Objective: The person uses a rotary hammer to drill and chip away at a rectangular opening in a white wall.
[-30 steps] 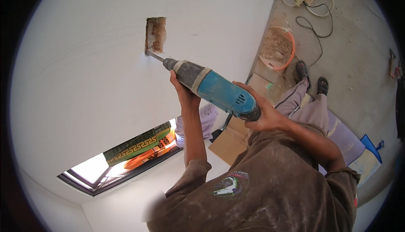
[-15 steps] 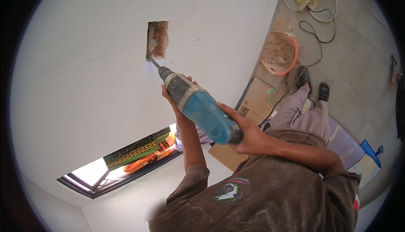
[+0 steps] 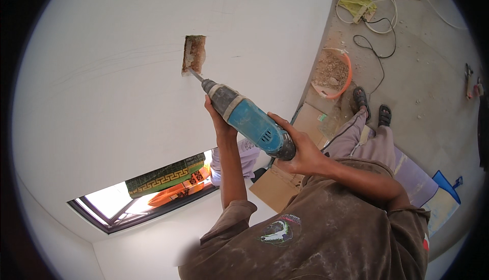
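Observation:
A teal and grey hammer drill [image 3: 253,123] slants across the middle of the view, dusty on its body. My left hand [image 3: 218,118] is wrapped round its front part from beneath, with most of the fingers hidden behind it. At the rear end my right hand [image 3: 301,150] grips the handle, which is largely covered by the hand. From the drill's nose a metal bit [image 3: 196,74] reaches into the lower end of a rectangular hole [image 3: 195,51] in the white wall [image 3: 117,112]. Rough reddish-brown material shows inside the hole.
An orange-rimmed bucket [image 3: 349,74] of rubble stands on the dusty floor [image 3: 417,66] beside the wall. Cables [image 3: 383,61] lie near my sandalled feet. Flattened cardboard [image 3: 275,185] is below the drill. Patterned cloths [image 3: 168,178] hang at a window on the lower left.
The bit's tip has shifted from the hole's lower left corner to farther inside its lower end. The drill has turned slightly in my hands, and the whole view has shifted a little.

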A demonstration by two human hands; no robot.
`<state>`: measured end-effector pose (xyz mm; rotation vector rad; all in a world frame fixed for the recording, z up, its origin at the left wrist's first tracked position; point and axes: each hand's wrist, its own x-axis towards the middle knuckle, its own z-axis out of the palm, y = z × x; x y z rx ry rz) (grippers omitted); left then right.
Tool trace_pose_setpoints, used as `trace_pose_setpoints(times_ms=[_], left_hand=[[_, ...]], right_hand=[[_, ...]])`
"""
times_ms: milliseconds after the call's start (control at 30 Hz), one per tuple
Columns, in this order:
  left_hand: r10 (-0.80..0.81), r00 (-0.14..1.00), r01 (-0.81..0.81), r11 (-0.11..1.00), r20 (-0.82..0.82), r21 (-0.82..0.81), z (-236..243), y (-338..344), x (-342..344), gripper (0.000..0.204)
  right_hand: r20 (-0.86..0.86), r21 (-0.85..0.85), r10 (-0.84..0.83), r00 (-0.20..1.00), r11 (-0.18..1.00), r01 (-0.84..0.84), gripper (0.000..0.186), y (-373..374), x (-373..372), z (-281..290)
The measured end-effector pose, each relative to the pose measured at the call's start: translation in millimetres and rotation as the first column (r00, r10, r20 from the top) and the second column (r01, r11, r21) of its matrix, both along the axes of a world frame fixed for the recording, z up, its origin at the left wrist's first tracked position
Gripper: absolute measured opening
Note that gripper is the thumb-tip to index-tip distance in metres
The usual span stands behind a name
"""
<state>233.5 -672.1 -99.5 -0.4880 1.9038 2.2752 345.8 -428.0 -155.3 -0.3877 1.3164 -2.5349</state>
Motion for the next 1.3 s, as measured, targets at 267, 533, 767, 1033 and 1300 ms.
trace_pose_setpoints(times_ms=[267, 533, 767, 1033, 1300], left_hand=[[0.083, 0.996, -0.083, 0.996, 0.015, -0.022, 5, -36, -25, 0.073], [-0.022, 1.0, 0.022, 0.999, -0.011, 0.045, -5, -27, -38, 0.059], [0.035, 0.999, -0.039, 0.988, 0.033, 0.15, -8, 0, -7, 0.057], [0.099, 0.995, -0.094, 0.943, 0.001, 0.318, -23, 8, 7, 0.052], [0.221, 0.974, -0.168, 0.86, -0.054, 0.483, -39, 10, -8, 0.052]], right_hand=[[0.027, 0.019, 0.101, 0.994, 0.995, -0.102, 0.092, -27, -34, 12], [0.068, -0.023, 0.07, 0.995, 0.997, -0.069, 0.091, -28, -38, -3], [-0.006, 0.056, 0.025, 1.0, 0.998, -0.025, 0.091, -4, -10, 1], [-0.051, 0.184, 0.069, 0.996, 0.981, -0.058, 0.096, 1, 4, -3], [-0.115, 0.425, 0.135, 0.984, 0.902, -0.074, 0.095, 8, -22, 9]])
